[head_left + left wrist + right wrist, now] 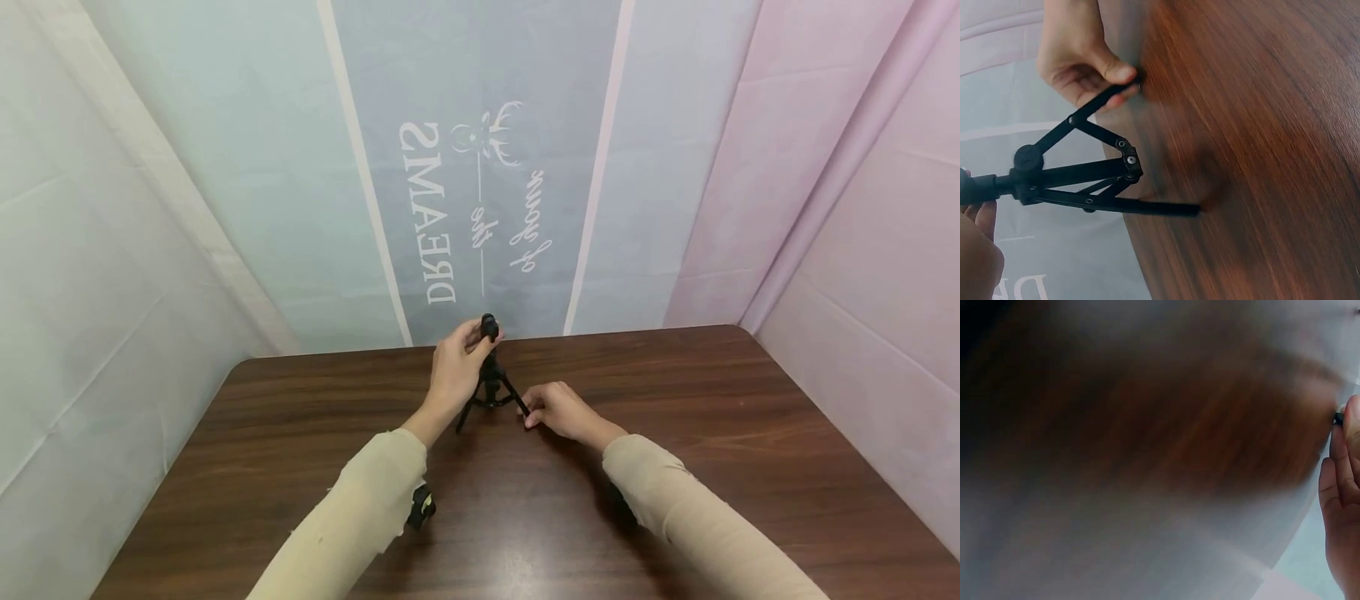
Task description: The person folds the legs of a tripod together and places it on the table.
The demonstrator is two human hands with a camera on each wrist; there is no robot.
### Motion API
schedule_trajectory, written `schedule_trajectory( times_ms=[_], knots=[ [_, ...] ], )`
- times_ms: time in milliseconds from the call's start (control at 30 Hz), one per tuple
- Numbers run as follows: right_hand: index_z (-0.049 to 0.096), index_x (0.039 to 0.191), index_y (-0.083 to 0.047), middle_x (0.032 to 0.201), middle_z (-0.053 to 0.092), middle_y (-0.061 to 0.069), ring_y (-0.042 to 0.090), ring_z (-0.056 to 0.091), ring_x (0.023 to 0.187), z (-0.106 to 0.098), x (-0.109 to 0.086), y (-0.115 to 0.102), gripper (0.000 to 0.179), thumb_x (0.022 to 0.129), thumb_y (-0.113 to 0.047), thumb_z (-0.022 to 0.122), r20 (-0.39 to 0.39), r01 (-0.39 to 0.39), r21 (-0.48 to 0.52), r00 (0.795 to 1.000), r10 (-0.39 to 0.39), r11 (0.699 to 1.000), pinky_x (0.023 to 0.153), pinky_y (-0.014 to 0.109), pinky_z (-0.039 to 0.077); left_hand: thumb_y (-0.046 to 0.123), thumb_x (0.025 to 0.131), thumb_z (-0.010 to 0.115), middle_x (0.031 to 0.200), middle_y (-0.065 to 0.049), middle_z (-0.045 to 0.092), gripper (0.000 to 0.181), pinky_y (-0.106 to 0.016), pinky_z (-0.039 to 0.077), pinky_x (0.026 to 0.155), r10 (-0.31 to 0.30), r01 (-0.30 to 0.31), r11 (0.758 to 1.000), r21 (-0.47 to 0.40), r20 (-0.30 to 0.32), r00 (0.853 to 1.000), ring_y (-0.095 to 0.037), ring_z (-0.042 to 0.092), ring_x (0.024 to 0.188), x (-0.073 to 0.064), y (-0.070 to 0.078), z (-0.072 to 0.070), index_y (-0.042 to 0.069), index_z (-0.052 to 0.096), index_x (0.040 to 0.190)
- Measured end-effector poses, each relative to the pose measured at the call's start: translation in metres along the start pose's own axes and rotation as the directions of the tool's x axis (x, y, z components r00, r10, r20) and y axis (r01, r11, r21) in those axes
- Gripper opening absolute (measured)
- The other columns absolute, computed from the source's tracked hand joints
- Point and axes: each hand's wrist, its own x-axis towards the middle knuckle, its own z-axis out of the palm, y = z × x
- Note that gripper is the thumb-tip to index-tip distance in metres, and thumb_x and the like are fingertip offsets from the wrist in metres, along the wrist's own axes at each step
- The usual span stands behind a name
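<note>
A small black tripod (491,390) stands near the back of the table with its legs spread. My left hand (456,367) grips it by the head at the top. Lower down, my right hand (562,410) pinches the end of the right leg between thumb and fingers. In the left wrist view the tripod (1079,178) lies sideways across the picture, its hinged braces showing, and the right hand (1079,59) holds one leg tip. The right wrist view is blurred; the right hand (1342,481) shows at its edge with a dark leg tip at the fingers.
The dark wooden table (720,467) reaches back to a printed cloth backdrop (480,50). Cloth walls (885,250) stand at both sides. A black strapped device (422,507) shows at the left sleeve.
</note>
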Motion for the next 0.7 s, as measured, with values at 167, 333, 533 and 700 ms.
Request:
schedule_trajectory(
  times_ms=[167,333,533,700],
  knots=[
    [0.076,0.087,-0.008,0.077,0.072,-0.006,0.008,0.067,0.076,0.001,0.006,-0.003,0.008,0.08,-0.006,0.081,-0.019,-0.008,0.015,1.0,0.008,1.0,0.071,0.029,0.056,0.018,0.1,0.061,0.115,0.001,0.072,0.029,-0.033,0.052,0.095,0.007,-0.006,0.999,-0.034,0.012,1.0,-0.011,0.066,0.109,0.0,0.0,0.001,0.011,0.064,0.128],
    [0.078,0.084,-0.011,0.075,0.071,-0.007,0.009,0.067,0.075,-0.002,0.012,-0.005,0.008,0.078,-0.01,0.083,-0.018,-0.022,-0.015,1.0,0.022,1.0,0.071,0.031,0.057,0.018,0.101,0.06,0.114,0.003,0.072,0.027,-0.033,0.052,0.095,0.009,-0.008,0.998,-0.068,0.018,1.0,-0.008,0.066,0.107,0.001,0.0,0.001,0.013,0.065,0.127],
    [0.077,0.082,-0.01,0.074,0.071,-0.006,0.008,0.065,0.071,0.0,0.018,-0.011,0.008,0.077,-0.009,0.083,-0.022,-0.072,-0.023,0.997,0.072,0.997,0.067,0.03,0.056,0.023,0.1,0.061,0.114,0.004,0.072,0.029,-0.033,0.052,0.095,0.005,-0.005,0.997,-0.071,0.002,1.0,-0.008,0.066,0.107,0.002,-0.003,0.0,0.014,0.064,0.128],
    [0.075,0.081,-0.009,0.072,0.07,-0.004,0.008,0.063,0.066,0.002,0.021,-0.017,0.009,0.077,-0.008,0.083,-0.027,-0.131,-0.029,0.991,0.13,0.991,0.063,0.029,0.055,0.024,0.1,0.061,0.113,0.005,0.072,0.028,-0.033,0.052,0.095,0.006,-0.006,0.997,-0.074,-0.002,1.0,-0.008,0.066,0.106,0.002,-0.004,0.0,0.016,0.065,0.126]
  ],
)
